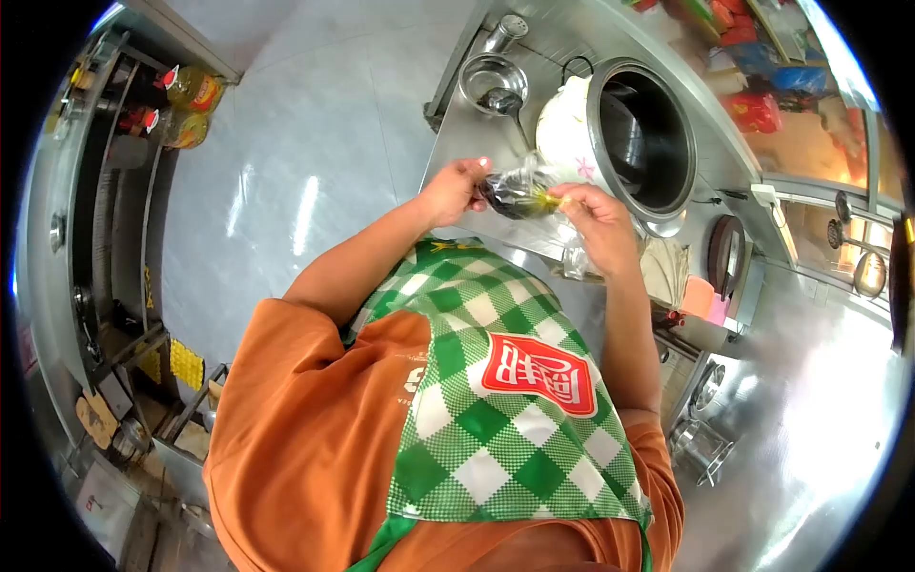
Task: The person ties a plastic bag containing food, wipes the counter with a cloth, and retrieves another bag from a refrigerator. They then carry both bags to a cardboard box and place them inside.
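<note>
On the counter (453,143), a bowl (473,88) with a ladle (499,101) in it sat left of the pot (564,119) — a canister (506,34) behind the bowl.

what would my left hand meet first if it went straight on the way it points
Your left hand would first meet the bag it pinches, then probably the pot, perhaps crossing the ladle; heights are unclear here.

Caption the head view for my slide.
Left hand and right hand hold a dark-filled clear bag beside an open pot.
</note>
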`<state>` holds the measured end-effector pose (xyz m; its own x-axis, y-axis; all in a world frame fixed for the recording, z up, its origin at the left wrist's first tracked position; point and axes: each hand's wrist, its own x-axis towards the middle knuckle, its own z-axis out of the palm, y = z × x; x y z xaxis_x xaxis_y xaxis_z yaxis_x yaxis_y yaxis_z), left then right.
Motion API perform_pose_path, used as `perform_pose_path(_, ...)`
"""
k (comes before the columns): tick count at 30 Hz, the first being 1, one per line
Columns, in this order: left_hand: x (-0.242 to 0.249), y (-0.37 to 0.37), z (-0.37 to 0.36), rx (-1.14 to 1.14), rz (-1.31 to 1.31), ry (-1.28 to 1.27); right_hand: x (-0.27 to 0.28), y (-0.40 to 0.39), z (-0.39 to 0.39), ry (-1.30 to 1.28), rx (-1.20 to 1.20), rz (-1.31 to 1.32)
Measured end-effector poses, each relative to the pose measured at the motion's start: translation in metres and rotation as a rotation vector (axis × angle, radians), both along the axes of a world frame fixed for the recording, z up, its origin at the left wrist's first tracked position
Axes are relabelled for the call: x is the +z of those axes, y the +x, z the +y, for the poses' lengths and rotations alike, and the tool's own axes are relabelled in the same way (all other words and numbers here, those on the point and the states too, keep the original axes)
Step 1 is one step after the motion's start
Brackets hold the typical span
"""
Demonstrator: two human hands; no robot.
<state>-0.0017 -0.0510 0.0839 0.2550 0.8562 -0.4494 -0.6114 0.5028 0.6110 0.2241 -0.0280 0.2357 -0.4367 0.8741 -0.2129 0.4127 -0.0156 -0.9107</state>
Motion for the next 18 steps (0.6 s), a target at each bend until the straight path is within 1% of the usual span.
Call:
perform_pose_path(4,-0.003,-0.011,0.005,0.105,0.023,0.003,-0.001,0.002,0.001,-0.064,0.016,0.076)
perform_pose_path(7,0.006,-0.016,0.007,0.159,0.142,0.007,0.0,0.003,0.003,-0.065,0.017,0.08)
perform_pose_path(10,0.0,-0.023,0.009,0.211,0.205,-0.043,-0.003,0.002,0.005,-0.068,0.01,0.072)
perform_pose_path(13,-0.006,-0.029,0.008,0.24,0.145,0.01,-0.001,-0.001,0.009,-0.115,0.028,0.038)
perform_pose_path(16,-0.012,-0.037,0.01,0.102,0.42,0.06,-0.011,-0.012,0.018,-0.103,0.105,-0.032)
perform_pose_path(18,-0.025,-0.04,0.02,0.105,0.698,0.217,-0.038,-0.015,0.029,-0.103,0.185,-0.095)
